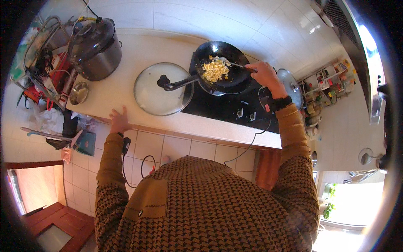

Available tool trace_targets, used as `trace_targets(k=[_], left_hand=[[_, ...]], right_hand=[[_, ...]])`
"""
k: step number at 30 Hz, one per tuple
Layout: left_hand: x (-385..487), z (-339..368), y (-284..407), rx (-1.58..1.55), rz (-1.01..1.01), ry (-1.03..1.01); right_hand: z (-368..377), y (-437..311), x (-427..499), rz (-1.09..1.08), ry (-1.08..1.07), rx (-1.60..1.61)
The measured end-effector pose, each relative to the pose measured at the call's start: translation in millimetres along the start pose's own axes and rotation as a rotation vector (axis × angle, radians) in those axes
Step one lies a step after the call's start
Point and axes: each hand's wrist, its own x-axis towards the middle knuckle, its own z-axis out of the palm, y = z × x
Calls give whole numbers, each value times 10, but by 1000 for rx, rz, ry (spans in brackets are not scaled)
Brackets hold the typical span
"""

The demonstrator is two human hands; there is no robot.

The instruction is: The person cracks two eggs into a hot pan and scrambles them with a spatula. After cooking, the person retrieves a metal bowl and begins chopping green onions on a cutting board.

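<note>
In the head view my right hand [264, 74] grips the dark handle of a spatula [236, 65], whose metal end rests in a black wok [242, 52]. Yellow and white food pieces, seemingly scrambled egg [215, 71], lie at the wok's left. The wok sits on a black cooktop [217, 108], its handle [182, 83] reaching left over a glass lid [157, 97] on the counter. My left hand [120, 119] rests on the counter's front edge with its fingers apart, holding nothing.
A large dark pot [96, 55] and a small metal bowl [79, 93] stand at the left of the counter [126, 72], beside a cluttered rack. Another lidded pan [288, 83] is behind my right wrist. Spice jars line a rack [327, 78] at right. Cables hang near the counter front.
</note>
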Motion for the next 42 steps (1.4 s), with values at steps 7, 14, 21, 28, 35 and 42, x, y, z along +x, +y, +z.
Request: trace_targets(k=[7,14,21,28,35,42], left_hand=[[-88,-114,41,-101,-38,-33],[-28,-62,16,-90,-44,-85],[9,16,1,28,5,-26],[16,27,-28,0,12,-21],[-63,-81,22,-69,-25,-24],[-67,-197,47,-58,-46,-94]], right_hand=[[383,-35,28,70,66,132],[-86,90,-362,-114,-88,63],[-731,82,-334,44,-561,194],[77,26,-181,70,-41,89],[361,-183,-402,28,41,226],[230,-148,-712,557,-278,907]])
